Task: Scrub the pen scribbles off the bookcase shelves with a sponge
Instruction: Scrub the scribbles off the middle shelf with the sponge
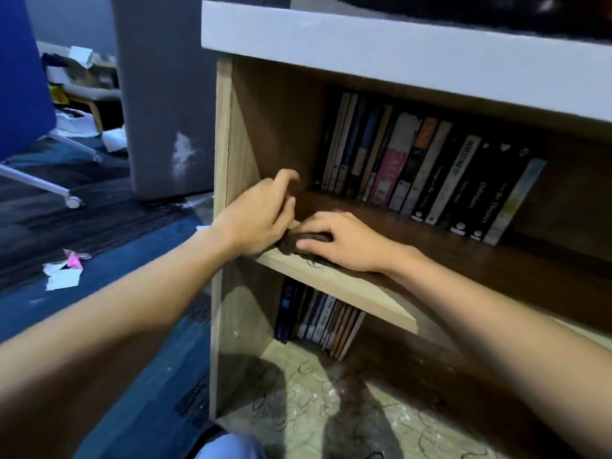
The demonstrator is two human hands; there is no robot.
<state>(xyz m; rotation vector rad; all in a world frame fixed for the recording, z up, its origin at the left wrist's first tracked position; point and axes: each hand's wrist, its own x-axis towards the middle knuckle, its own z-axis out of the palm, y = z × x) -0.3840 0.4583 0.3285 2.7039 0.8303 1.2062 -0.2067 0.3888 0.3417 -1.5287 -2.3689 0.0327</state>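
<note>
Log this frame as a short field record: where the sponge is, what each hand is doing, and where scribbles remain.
sponge: dark sponge on the front left of the middle shelf
right hand: right hand lies on the sponge, fingers curled over it
left hand: left hand at the sponge's left end, fingers loosely curled; grip unclear
scribbles, middle shelf: a few pen marks at the front edge by the sponge
scribbles, bottom shelf: many loops across the bottom shelf
books: rows of books at the back of both shelves

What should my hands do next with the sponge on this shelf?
Probably slide the right hand and dark sponge toward the front edge of the upper shelf: a pen scribble shows just in front of the sponge.
</note>
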